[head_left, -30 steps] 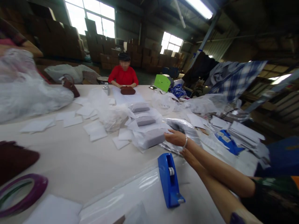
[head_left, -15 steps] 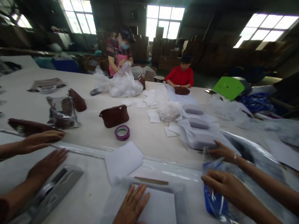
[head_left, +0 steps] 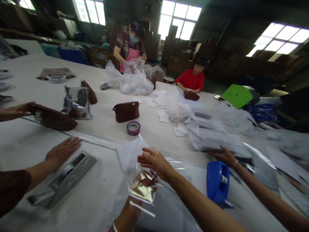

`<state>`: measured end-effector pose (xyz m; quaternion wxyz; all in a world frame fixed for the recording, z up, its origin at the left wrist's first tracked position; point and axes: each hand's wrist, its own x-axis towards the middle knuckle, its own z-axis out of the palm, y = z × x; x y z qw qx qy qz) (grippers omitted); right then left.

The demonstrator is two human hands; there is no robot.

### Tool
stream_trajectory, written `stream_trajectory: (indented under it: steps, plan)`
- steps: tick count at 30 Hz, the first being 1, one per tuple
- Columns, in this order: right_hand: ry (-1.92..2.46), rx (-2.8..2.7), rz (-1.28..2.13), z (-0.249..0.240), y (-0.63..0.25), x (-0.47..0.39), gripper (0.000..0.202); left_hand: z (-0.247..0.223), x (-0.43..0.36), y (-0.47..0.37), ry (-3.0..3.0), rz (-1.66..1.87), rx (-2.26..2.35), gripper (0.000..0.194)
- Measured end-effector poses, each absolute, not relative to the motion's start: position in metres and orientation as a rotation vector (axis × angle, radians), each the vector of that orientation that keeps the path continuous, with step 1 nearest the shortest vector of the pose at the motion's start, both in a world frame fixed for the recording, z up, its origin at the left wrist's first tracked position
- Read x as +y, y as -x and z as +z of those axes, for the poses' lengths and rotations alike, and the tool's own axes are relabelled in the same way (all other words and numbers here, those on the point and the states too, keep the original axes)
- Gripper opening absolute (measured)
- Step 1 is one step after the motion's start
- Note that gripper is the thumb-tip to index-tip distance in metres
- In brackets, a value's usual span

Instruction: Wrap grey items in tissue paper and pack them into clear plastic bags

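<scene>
While our left hand (head_left: 147, 178) shows only through the glare of the clear film (head_left: 142, 195), we cannot tell whether its fingers close on the plastic or merely lie behind it. Our right hand (head_left: 155, 164) is open just above, fingers stretched toward the left, with no grip that we can make out. The film sits at the near middle of the table (head_left: 106, 112), over a pale flat packet (head_left: 166, 206) and close to a white sheet (head_left: 129, 154) on its far side.

The thin film, we judge, is the weak point: pulled unevenly, it could crease, split or cling to our skin. It might also snag on the pale band (head_left: 114, 225) at our left wrist, or drag the white sheet out of place.

Room is tight as well. Our right forearm runs to the left of the blue tape dispenser (head_left: 217, 180), so a wide swing could knock it. A gray tape dispenser (head_left: 67, 180) lies to the left, near a co-worker's flat hand (head_left: 63, 150), and another co-worker's hand (head_left: 225, 157) touches a wrapped gray bundle (head_left: 212, 138) on the right; hurried reaching could bump either one.
</scene>
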<state>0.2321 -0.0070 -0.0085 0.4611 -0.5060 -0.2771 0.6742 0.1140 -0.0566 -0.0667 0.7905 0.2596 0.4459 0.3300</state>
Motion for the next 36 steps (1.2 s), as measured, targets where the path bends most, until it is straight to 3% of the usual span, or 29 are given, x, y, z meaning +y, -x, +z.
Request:
stream_trajectory:
  steps: [6, 10, 11, 14, 18, 23, 27, 29, 32, 36]
  plan:
    - [1.388, -1.246, 1.465, 0.002, -0.239, -0.056, 0.062, -0.081, -0.034, -0.072, -0.27, 0.876, 0.988, 0.019]
    - [1.461, -1.624, 1.147, 0.003, -0.236, -0.096, 0.09, -0.091, -0.034, -0.069, -0.245, 0.92, 0.976, 0.015]
    - [1.48, -1.672, 1.05, 0.001, -0.234, -0.101, 0.086, -0.091, -0.034, -0.071, -0.241, 0.919, 0.977, 0.015]
    - [1.533, -1.802, 0.74, -0.005, -0.233, -0.102, 0.034, -0.087, -0.037, -0.076, -0.228, 0.907, 0.981, 0.015]
    - [1.686, -1.908, 0.519, -0.009, -0.249, -0.091, 0.025, -0.079, -0.038, -0.08, -0.247, 0.903, 0.993, 0.018]
    - [1.771, -1.845, 0.596, -0.008, -0.266, -0.082, 0.019, -0.076, -0.039, -0.081, -0.322, 0.892, 1.0, 0.026]
    - [1.868, -1.555, 0.729, 0.0, -0.27, -0.076, 0.008, -0.082, -0.042, -0.077, -0.654, 0.935, 1.207, 0.048]
    - [1.923, -1.461, 0.738, 0.003, -0.272, -0.074, 0.014, -0.081, -0.045, -0.074, -0.906, 1.028, 1.369, 0.054]
    - [1.99, -1.48, 0.734, 0.004, -0.269, -0.073, 0.026, -0.069, -0.051, -0.078, -1.176, 0.977, 1.28, 0.046]
    - [1.946, -1.668, 0.745, -0.004, -0.257, -0.078, 0.027, -0.046, -0.053, -0.095, -1.187, 0.752, 0.919, 0.036]
